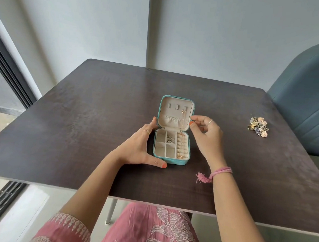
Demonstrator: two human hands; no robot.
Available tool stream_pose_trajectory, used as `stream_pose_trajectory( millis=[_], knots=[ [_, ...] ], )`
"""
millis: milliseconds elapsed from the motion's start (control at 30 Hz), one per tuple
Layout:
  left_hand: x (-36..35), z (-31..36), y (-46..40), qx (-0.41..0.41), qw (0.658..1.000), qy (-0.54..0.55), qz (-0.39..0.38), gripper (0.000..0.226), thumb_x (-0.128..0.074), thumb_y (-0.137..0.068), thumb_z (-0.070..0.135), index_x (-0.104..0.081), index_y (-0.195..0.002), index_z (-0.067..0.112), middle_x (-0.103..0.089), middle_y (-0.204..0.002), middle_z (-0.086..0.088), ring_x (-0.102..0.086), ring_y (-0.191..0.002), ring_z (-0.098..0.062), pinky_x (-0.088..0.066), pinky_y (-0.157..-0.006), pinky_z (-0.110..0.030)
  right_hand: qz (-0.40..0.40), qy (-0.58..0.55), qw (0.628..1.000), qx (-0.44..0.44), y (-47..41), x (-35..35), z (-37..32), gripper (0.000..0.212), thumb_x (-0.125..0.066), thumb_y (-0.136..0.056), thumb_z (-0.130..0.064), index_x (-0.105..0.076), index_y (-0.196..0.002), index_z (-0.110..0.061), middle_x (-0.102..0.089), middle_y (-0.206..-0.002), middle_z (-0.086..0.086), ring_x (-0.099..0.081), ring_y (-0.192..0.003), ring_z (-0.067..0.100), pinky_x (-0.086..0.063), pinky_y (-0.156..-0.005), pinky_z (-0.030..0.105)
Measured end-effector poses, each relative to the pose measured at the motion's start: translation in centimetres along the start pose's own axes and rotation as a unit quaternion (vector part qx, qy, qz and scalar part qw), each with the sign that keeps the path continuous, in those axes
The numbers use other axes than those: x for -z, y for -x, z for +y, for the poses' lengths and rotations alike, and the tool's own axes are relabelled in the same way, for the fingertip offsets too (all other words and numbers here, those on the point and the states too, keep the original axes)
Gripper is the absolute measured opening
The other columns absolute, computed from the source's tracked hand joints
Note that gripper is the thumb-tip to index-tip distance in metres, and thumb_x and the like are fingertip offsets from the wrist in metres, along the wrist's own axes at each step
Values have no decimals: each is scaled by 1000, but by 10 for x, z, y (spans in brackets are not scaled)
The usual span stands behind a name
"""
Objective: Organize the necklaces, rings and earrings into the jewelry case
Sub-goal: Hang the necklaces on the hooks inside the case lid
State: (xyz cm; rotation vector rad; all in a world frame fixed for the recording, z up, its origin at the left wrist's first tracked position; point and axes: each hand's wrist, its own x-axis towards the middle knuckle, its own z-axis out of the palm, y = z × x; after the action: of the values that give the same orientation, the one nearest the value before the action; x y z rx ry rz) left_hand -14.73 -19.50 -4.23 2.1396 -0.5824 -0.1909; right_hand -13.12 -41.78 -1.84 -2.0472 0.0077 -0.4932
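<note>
Open mid-table (99, 101), a small teal jewelry case (171, 160) (cream-lined, gold necklace (181, 133) draped from lid hook to ring rolls), left hand (139, 147) spread against its side, right hand (207, 131) pinching the lid's edge.

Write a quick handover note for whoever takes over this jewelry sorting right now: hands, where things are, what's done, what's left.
Left hand: open, braced against the left side and front of the open teal jewelry case.
Right hand: fingertips at the lid's right edge; a grip cannot be told.
Done: a gold necklace hangs from the lid's right hook down over the ring rolls; a silver chain sits in a top middle compartment.
Left: the pile of rings and earrings on the table, far right.
</note>
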Motion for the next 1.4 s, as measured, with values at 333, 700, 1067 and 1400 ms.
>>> stream_pose_trajectory(
  millis=[333,700,1067,1400],
  knots=[
    [9,9,-55,101,934,301,162,76,-63,-89,37,-23,-149,15,-55,-135,-2,-56,-119,-12,-42,-105,-35,57,78,992,78,-16,-16,-3,16,-66,-87,-27,-74,-99,-19,-55,-100,-6,-63,-89,18,-55,-75,38],
    [2,13,-86,79,917,370,129,21,-61,-92,29,-69,-96,10,-73,-97,-10,-68,-86,-22,-54,-84,-43,107,196,966,131,-21,-26,-4,16,-69,-85,-25,-77,-96,-18,-59,-91,-2,-58,-83,18,-49,-71,38],
    [0,5,-79,36,892,425,146,15,-58,-94,19,-68,-98,9,-73,-93,-10,-69,-82,-22,-58,-74,-35,137,345,909,190,-24,-32,-12,4,-71,-78,-24,-74,-78,-22,-54,-71,-1,-52,-66,21,-32,-67,32],
    [3,5,-73,22,888,432,159,17,-59,-93,21,-68,-97,7,-71,-93,-14,-67,-82,-25,-56,-73,-37,194,366,863,289,-29,-36,-11,19,-61,-89,-21,-67,-71,-18,-49,-61,-3,-41,-48,16,-34,-60,32]
  ],
)
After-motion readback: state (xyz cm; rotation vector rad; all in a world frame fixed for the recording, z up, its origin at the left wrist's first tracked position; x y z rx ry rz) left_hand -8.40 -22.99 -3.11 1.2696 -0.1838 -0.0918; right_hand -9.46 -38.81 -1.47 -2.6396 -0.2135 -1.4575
